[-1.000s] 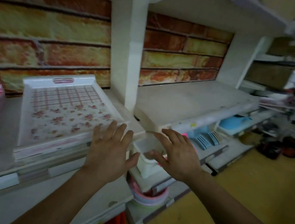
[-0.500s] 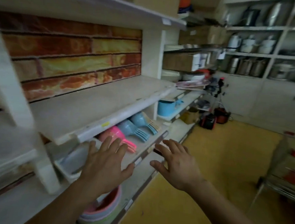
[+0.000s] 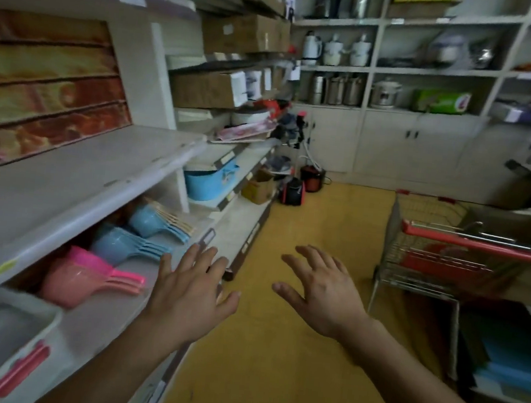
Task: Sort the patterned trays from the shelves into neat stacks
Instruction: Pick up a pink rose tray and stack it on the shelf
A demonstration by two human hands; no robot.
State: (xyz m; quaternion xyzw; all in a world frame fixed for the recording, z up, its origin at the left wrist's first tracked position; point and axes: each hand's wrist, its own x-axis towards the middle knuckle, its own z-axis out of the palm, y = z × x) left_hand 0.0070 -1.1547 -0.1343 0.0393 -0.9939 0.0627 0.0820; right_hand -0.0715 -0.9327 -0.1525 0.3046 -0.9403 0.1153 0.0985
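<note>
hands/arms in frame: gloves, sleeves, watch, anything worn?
Nothing worn that shows. Left hand and right hand are bare: no gloves, rings or watch visible. Both forearms are bare to the frame edge, with no sleeve in view. Some motion blur.

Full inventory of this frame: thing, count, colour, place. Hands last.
pink scoops: nested stack, pink, lower left shelf
blue scoops: two nested stacks, light blue, same shelf, farther along
blue tub: one, next bay
patterned trays: a few, pinkish, far shelf; blurred
cardboard boxes: several, brown, upper shelves
metal pots: several, back wall
shopping cart: one, red-trimmed, right aisle
left hand: open, empty
right hand: open, empty
</note>
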